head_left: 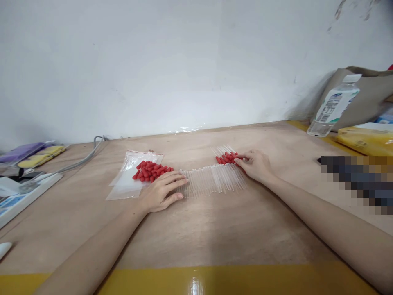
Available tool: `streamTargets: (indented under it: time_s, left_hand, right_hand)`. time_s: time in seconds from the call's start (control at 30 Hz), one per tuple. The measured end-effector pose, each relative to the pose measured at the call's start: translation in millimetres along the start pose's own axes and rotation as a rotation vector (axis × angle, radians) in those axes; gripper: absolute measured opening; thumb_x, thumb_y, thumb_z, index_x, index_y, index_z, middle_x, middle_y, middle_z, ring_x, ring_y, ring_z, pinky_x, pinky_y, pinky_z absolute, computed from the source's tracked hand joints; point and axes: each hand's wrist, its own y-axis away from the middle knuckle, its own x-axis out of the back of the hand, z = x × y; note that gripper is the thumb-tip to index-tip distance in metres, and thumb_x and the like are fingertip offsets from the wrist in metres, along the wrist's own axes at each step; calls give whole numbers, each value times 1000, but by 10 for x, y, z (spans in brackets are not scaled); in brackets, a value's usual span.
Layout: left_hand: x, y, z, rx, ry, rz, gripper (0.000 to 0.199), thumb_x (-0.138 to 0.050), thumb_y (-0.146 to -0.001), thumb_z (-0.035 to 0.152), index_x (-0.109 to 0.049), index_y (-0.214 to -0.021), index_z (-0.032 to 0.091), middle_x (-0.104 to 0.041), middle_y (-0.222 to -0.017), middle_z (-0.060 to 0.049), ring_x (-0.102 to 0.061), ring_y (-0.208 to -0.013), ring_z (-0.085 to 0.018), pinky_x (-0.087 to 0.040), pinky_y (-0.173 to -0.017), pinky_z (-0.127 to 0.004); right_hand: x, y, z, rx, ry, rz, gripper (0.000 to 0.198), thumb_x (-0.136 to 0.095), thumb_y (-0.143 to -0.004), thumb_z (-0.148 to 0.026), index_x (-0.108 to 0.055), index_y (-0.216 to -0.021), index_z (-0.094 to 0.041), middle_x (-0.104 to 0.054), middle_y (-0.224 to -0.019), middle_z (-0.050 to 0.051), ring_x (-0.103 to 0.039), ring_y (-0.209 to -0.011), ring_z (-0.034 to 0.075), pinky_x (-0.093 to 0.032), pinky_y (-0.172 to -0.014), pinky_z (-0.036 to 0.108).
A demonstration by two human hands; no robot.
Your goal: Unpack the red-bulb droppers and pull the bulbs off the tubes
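A row of clear thin tubes [211, 179] lies side by side on the table. My left hand [164, 190] rests at the row's left end, fingers stretched out and thumb apart, fingertips over the nearest tubes. Beside it is a pile of red rubber bulbs [150, 171] on clear zip bags [124, 186]. Behind the row's right end lie several droppers [223, 157], clear tubes with red bulbs. My right hand [253, 164] pinches a red bulb at the right of this group; its fingertips partly hide it, and I cannot tell whether a tube is joined to it.
A plastic bottle [334, 106] leans against a grey-brown bag [371, 90] at right, near a yellow package [367, 137]. At left are a white power strip [29, 200], a grey cable [81, 159], and purple [23, 151] and yellow packs [41, 156]. A white wall closes the back.
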Motion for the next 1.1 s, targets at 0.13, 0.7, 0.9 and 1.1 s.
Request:
streamTargets:
  time_s: [0.13,0.7,0.9,1.1]
  left_hand:
    - [-30,-24,29,5,-31,19,33,-42,-89,24,-50,-120,19,-54,-122,-8,-44,-118,-21,-39,-99,-41]
    - [-250,-300,303,4,-263,443,33,-55,-81,15,-54,-114,19,-57,-118,-10,-48,-115,-24,-41,-95,-44]
    - [-308,-318,329,-55,-223,395,17,-54,-83,17,-59,-99,16,-66,-102,-6,-58,-102,-18,-42,-97,-42]
    - [-325,-340,395,-122,-232,401,12,-56,-82,18,-60,-92,14,-68,-95,-6,-62,-95,-18,-47,-92,-38]
  right_hand:
    - [-5,0,14,-13,-82,69,25,-53,-76,-40,-71,-85,-23,-57,-66,3,-53,-68,18,-38,-66,32]
    - [109,395,-460,482,-420,-119,14,-54,-81,-27,-64,-90,-22,-55,-73,1,-49,-73,15,-38,-73,33]
    - [114,470,-558,554,-379,-183,12,-54,-81,-26,-64,-86,-24,-56,-74,1,-48,-74,15,-35,-71,32]
    - [85,546,-696,657,-166,-108,33,-60,-74,-38,-59,-102,-21,-60,-95,5,-50,-87,19,-31,-81,38]
